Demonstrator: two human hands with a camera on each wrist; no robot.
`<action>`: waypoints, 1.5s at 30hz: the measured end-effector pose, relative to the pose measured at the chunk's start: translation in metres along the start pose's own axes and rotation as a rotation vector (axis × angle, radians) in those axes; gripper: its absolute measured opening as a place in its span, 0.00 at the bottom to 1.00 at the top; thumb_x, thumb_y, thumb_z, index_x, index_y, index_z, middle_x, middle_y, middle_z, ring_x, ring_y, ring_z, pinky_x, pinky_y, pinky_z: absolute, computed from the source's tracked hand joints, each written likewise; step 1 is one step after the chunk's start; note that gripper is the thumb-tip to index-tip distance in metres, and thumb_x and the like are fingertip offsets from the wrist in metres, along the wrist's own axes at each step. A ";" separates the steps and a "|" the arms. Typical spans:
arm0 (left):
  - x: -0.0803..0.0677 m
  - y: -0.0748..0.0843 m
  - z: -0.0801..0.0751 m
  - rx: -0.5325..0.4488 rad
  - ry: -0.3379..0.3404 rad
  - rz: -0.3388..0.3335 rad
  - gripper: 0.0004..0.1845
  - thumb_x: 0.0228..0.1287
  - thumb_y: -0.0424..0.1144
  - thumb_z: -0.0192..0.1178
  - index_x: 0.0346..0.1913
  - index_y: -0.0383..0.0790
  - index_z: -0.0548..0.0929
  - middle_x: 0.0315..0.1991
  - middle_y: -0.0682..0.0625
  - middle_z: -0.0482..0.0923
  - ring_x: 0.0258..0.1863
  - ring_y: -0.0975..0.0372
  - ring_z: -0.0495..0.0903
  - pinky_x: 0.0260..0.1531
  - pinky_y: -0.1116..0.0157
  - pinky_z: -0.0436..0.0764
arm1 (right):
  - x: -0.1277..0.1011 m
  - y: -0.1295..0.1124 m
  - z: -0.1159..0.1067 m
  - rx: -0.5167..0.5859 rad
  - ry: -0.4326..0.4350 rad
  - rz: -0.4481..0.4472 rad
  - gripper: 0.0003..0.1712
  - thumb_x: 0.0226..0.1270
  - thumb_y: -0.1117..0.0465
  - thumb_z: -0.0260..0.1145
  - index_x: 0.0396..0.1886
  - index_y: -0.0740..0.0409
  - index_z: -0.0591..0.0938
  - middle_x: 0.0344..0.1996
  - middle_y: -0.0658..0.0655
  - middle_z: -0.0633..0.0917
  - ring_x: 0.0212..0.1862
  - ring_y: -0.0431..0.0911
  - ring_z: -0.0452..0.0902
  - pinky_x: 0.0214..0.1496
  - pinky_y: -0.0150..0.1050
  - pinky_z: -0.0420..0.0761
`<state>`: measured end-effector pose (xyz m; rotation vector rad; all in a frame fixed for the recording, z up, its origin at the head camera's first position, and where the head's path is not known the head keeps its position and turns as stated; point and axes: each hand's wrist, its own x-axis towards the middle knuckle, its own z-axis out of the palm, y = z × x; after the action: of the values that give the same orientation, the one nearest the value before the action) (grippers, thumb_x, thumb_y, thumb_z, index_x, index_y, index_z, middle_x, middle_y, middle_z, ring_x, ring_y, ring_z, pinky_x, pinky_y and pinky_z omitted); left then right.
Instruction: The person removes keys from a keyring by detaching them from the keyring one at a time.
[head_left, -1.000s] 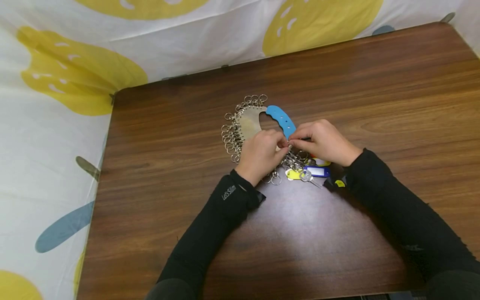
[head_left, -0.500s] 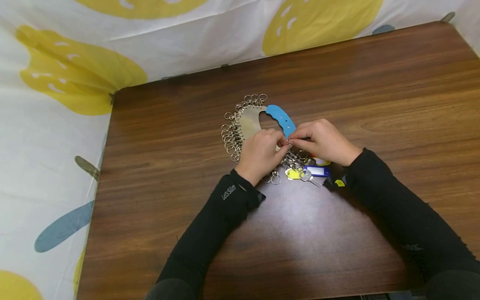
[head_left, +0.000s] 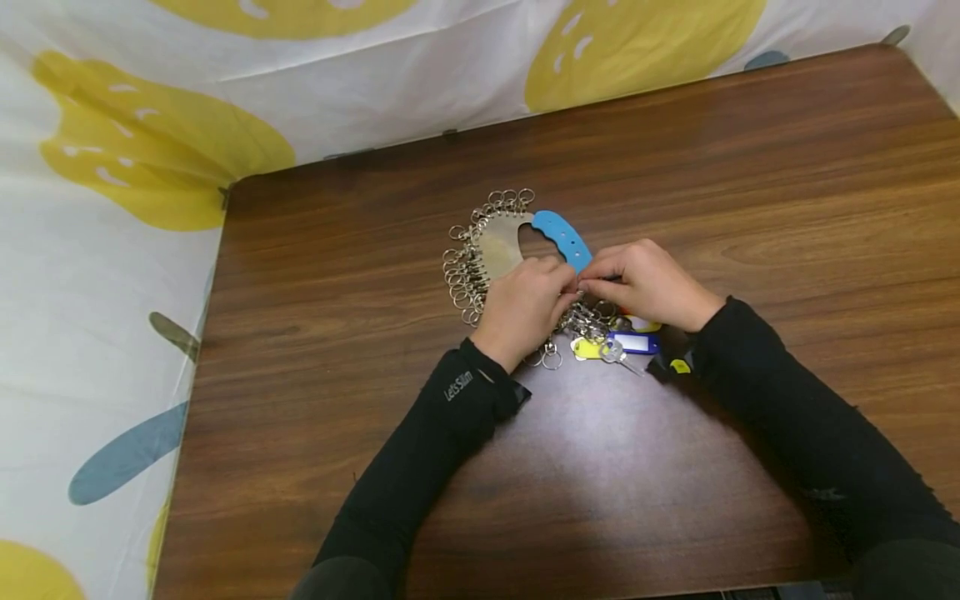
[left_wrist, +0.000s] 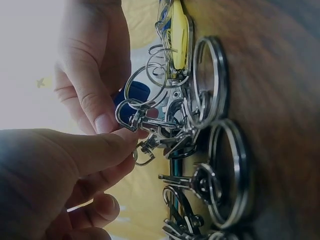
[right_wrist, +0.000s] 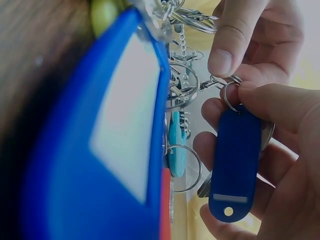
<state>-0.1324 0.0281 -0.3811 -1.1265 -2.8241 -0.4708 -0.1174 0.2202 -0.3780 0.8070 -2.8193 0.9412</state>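
My left hand (head_left: 521,308) pinches the end of a small metal swivel clasp (left_wrist: 145,120) between thumb and index finger. Fingertip to fingertip with it, my right hand (head_left: 645,279) pinches the split ring (right_wrist: 227,95) of a dark blue key tag (right_wrist: 232,165). A key (right_wrist: 204,189) shows partly behind that tag, mostly hidden by it and the fingers. Beneath the hands lies a rounded metal plate (head_left: 497,246) with a blue finger-grooved handle (head_left: 562,240). Many clasps with split rings (head_left: 459,279) hang along its curved edge.
Right of the plate, by my right wrist, lie a yellow tag (head_left: 588,348), another blue tag (head_left: 633,342) with a white label, and a silver key (head_left: 621,358). All rest on a brown wooden table (head_left: 337,292), with a patterned curtain (head_left: 450,75) behind and left.
The left fingers have shifted slightly at the pinch, the index finger bending in closer to the thumb. The right hand, plate and tags on the table stay in place.
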 end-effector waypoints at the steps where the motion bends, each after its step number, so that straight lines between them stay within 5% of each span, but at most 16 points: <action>1: 0.000 0.000 0.000 -0.003 -0.003 -0.007 0.07 0.67 0.46 0.57 0.37 0.49 0.82 0.37 0.56 0.81 0.37 0.62 0.79 0.34 0.65 0.79 | 0.000 0.000 0.000 0.001 0.002 0.001 0.07 0.63 0.65 0.65 0.37 0.56 0.88 0.34 0.52 0.88 0.33 0.41 0.82 0.36 0.36 0.77; 10: 0.000 0.002 0.000 -0.064 -0.006 -0.090 0.09 0.65 0.49 0.59 0.37 0.50 0.85 0.34 0.57 0.83 0.35 0.64 0.80 0.31 0.67 0.78 | 0.000 -0.001 0.002 0.020 0.010 0.020 0.07 0.62 0.65 0.65 0.38 0.58 0.88 0.34 0.54 0.88 0.34 0.43 0.83 0.37 0.40 0.78; 45: -0.003 0.000 0.000 0.006 0.034 0.027 0.07 0.67 0.46 0.57 0.40 0.52 0.83 0.36 0.55 0.81 0.37 0.61 0.79 0.30 0.64 0.79 | 0.000 0.001 0.001 0.050 -0.011 -0.004 0.07 0.64 0.66 0.64 0.36 0.57 0.88 0.32 0.52 0.87 0.29 0.36 0.76 0.34 0.32 0.73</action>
<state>-0.1306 0.0259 -0.3821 -1.1428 -2.7754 -0.4739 -0.1177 0.2210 -0.3792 0.8255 -2.8129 1.0140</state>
